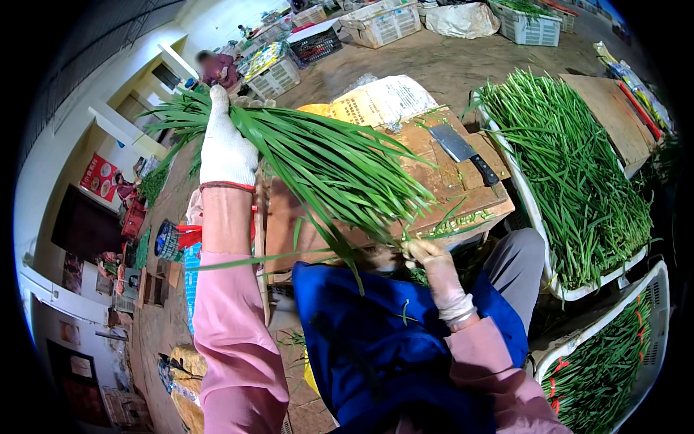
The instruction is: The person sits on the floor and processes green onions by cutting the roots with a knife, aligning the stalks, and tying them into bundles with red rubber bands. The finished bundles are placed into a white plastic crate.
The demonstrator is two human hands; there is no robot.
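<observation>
A large bunch of garlic chives [336,168] stretches over a wooden board [303,211], its pale stem ends fanned toward the right. My left hand [227,138], in a white knit glove with a red cuff edge, grips it near the leafy end, thumb on top. Some leaves hang loose below the bunch. My right hand [431,266], in a thin translucent glove, is at the lower stem ends, with thumb and fingertips pinched on stray chive strands. Beyond the stems, a cleaver [461,149] with a black handle lies on the board. Chopped stem bits [466,219] litter the board's near edge.
At right stands a white crate [537,228] heaped with loose chives [574,179]. Below it, another crate [659,325] holds chives tied with red bands. A printed sack [374,103] covers the board's far side. A person [219,70] sits beyond, near several crates.
</observation>
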